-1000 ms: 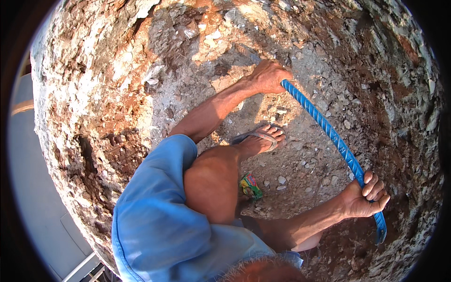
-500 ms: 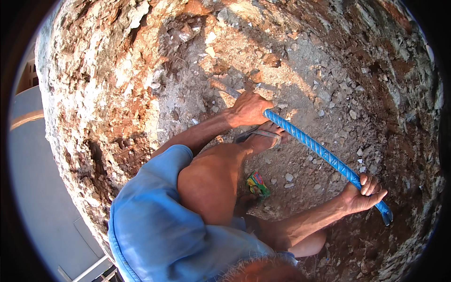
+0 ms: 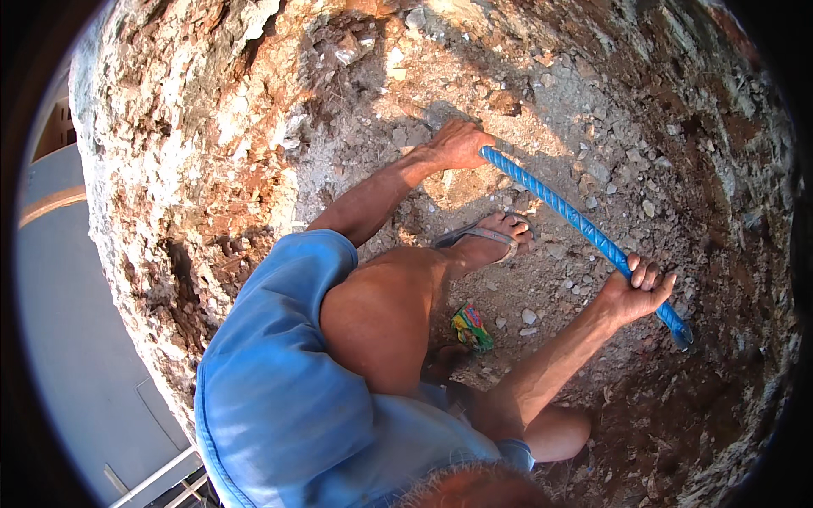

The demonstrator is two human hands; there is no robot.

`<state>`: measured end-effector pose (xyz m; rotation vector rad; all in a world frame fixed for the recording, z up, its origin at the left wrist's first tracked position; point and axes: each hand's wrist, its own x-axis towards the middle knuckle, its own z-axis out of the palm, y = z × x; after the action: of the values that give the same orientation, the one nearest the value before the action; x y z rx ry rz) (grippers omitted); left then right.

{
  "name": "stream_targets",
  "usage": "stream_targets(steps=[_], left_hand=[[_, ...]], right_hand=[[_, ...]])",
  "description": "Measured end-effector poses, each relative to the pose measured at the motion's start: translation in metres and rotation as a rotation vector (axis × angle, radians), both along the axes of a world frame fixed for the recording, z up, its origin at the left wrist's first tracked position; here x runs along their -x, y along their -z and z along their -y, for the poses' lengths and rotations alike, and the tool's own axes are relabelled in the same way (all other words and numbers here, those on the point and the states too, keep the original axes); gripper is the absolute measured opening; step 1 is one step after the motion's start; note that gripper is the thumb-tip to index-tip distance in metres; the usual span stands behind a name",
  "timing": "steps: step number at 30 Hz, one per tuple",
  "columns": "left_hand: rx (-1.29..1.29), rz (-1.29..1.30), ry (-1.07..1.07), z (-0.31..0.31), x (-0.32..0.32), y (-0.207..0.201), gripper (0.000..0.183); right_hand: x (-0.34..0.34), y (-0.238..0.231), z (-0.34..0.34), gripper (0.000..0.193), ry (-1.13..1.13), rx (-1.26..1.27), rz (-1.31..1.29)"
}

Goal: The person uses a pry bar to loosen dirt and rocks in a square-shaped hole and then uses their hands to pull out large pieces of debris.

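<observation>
A blue ribbed crowbar (image 3: pixel 566 208) slants across the middle of the view, from upper left down to the right. My left hand (image 3: pixel 461 144) is closed around its far part, above the rubble. What lies beyond that fist is hard to make out. Nearer the other end, my right hand (image 3: pixel 639 289) wraps its fingers around the bar. A notched claw tip (image 3: pixel 683 339) sticks out past it, pointing down to the right. Below the bar, my foot in a flip-flop (image 3: pixel 491 237) rests on the loose dirt.
Broken stones and soil (image 3: pixel 610 169) cover the ground. A rough earth wall (image 3: pixel 212 152) rises at left, and another dark slope (image 3: pixel 745 220) curves along the right. A crumpled colourful wrapper (image 3: pixel 471 327) lies near my leg. Grey panels (image 3: pixel 93 322) stand at the far left.
Both hands have moved farther up the view with the crowbar. My right hand and the claw end have also come somewhat left. More of the flip-flop now shows.
</observation>
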<state>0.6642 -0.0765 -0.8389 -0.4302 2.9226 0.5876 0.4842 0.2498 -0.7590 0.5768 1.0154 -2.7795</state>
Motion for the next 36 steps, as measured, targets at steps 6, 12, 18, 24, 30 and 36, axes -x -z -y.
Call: stream_targets(steps=[6, 12, 18, 24, 30, 36], left_hand=[[-0.062, 0.050, -0.023, -0.066, -0.012, -0.048, 0.018], [-0.031, -0.164, 0.021, -0.071, 0.043, -0.071, 0.018], [0.010, -0.053, -0.221, 0.005, -0.034, -0.017, 0.017], [-0.065, 0.018, -0.176, -0.042, -0.066, -0.030, 0.019], [-0.014, -0.400, -0.056, -0.056, 0.021, -0.069, 0.019], [0.069, -0.256, -0.292, 0.022, -0.042, -0.025, 0.023]], right_hand=[[0.008, 0.014, -0.086, 0.048, -0.096, 0.216, -0.065], [0.055, -0.065, -0.111, 0.048, -0.178, 0.303, -0.351], [0.014, -0.007, 0.032, 0.042, -0.213, 0.093, 0.056], [0.001, -0.016, -0.010, 0.046, -0.266, 0.176, -0.084], [0.053, -0.088, -0.067, 0.049, -0.302, 0.281, -0.388], [0.011, -0.053, 0.060, 0.045, -0.290, 0.145, -0.181]])
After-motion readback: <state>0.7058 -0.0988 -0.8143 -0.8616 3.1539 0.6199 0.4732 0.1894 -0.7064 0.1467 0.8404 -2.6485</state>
